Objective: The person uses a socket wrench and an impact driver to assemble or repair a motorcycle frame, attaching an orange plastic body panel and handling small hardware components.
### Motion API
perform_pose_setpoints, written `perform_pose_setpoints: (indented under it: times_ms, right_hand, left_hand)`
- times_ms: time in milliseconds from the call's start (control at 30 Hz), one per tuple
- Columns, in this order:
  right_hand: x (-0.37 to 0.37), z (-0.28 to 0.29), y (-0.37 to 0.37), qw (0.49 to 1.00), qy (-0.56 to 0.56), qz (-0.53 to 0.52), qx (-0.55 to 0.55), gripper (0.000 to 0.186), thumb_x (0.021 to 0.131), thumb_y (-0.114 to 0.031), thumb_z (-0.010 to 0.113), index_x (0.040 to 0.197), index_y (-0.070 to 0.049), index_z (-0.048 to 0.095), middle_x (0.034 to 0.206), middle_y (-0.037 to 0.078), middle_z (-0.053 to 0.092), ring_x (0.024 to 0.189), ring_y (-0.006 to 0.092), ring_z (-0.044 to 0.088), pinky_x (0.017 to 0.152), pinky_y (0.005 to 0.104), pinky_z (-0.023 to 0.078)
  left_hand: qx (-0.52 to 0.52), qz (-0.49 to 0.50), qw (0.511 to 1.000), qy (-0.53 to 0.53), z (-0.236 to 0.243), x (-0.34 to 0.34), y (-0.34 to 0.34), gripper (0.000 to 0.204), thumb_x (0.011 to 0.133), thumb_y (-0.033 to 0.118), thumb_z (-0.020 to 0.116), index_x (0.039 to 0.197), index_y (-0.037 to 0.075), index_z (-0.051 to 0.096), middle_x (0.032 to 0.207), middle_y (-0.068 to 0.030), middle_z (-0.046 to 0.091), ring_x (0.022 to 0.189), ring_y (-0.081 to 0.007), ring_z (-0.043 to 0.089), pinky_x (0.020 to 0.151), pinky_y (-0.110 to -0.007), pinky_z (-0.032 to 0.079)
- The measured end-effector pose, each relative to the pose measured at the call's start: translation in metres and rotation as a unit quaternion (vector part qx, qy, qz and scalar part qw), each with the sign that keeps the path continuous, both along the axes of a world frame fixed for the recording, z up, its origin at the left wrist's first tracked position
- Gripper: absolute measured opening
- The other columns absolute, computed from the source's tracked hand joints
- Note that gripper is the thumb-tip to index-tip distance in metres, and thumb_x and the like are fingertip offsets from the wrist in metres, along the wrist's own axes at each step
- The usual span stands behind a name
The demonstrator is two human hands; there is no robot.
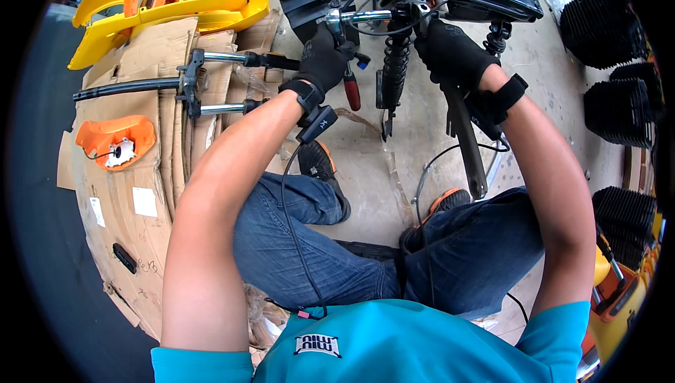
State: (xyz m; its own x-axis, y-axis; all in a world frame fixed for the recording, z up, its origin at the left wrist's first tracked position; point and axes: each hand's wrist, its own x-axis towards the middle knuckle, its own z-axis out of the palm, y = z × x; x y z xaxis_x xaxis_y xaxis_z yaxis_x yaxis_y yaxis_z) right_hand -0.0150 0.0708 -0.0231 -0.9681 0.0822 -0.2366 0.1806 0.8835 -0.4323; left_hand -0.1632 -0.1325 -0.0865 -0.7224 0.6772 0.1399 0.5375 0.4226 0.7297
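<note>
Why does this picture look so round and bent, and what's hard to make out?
Head view: the fisheye lens leaves black corners and bows the cardboard near the rim; silver tubes glint; the black-gloved left hand and right hand blend into dark surroundings, so their grips are unclear.

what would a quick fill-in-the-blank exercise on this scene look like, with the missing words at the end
1. The left hand and right hand wear ____ gloves.
2. The handle beside the left hand is coloured ____.
3. The orange cover lies on ____.
4. The metal fork lies to the ____ of both hands.
Missing words: black; red; cardboard; left.
</note>
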Motion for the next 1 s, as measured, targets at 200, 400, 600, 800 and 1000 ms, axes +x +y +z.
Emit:
perform_pose_setpoints:
  times_ms: [200, 400, 600, 800, 1000]
  right_hand:
    - [0.000, 0.013, -0.006, 0.992, -0.024, 0.068, 0.101, 0.021, 0.090, -0.017, 0.055, 0.088, 0.003, 0.049, 0.070, 0.011, 0.062, 0.058, 0.0187, 0.065, 0.047, 0.0295, 0.052]
    - [-0.002, 0.014, -0.005, 0.976, -0.022, 0.121, 0.179, 0.014, 0.085, -0.012, 0.059, 0.088, 0.001, 0.054, 0.067, 0.006, 0.060, 0.060, 0.0157, 0.065, 0.049, 0.0252, 0.052]
    - [-0.003, 0.016, -0.009, 0.981, -0.039, 0.105, 0.156, 0.014, 0.084, -0.013, 0.061, 0.085, 0.001, 0.056, 0.066, 0.006, 0.061, 0.060, 0.0169, 0.065, 0.050, 0.0277, 0.052]
    - [0.001, 0.010, -0.008, 0.989, -0.029, 0.074, 0.128, 0.013, 0.085, -0.012, 0.058, 0.084, 0.001, 0.056, 0.066, 0.007, 0.061, 0.059, 0.0171, 0.066, 0.050, 0.0267, 0.052]
    - [0.002, 0.008, -0.004, 0.997, -0.034, 0.036, 0.065, 0.015, 0.089, -0.012, 0.053, 0.080, 0.000, 0.056, 0.066, 0.005, 0.062, 0.058, 0.0164, 0.066, 0.050, 0.0268, 0.053]
  left_hand:
    - [-0.110, -0.126, 0.893, -0.418, 0.069, -0.019, -0.011, 0.022, 0.088, 0.020, 0.060, 0.099, 0.001, 0.057, 0.089, -0.0107, 0.067, 0.075, -0.0163, 0.067, 0.067, -0.027, 0.055]
    - [-0.076, -0.269, 0.896, -0.344, 0.086, -0.046, -0.016, 0.034, 0.095, 0.033, 0.053, 0.099, 0.000, 0.056, 0.086, -0.0092, 0.066, 0.076, -0.0164, 0.066, 0.070, -0.028, 0.054]
    - [-0.023, -0.155, 0.956, -0.249, 0.032, -0.021, -0.014, 0.020, 0.089, 0.018, 0.059, 0.097, 0.000, 0.053, 0.085, -0.0094, 0.065, 0.073, -0.0168, 0.065, 0.067, -0.027, 0.053]
    - [0.032, -0.052, 0.997, -0.040, 0.020, 0.012, -0.003, 0.018, 0.085, 0.011, 0.062, 0.097, 0.000, 0.055, 0.078, -0.0104, 0.066, 0.072, -0.0173, 0.066, 0.066, -0.029, 0.052]
    - [-0.094, -0.176, 0.909, -0.365, 0.069, -0.021, -0.015, 0.026, 0.091, 0.022, 0.056, 0.098, -0.003, 0.058, 0.086, -0.0110, 0.067, 0.076, -0.0164, 0.066, 0.072, -0.028, 0.053]
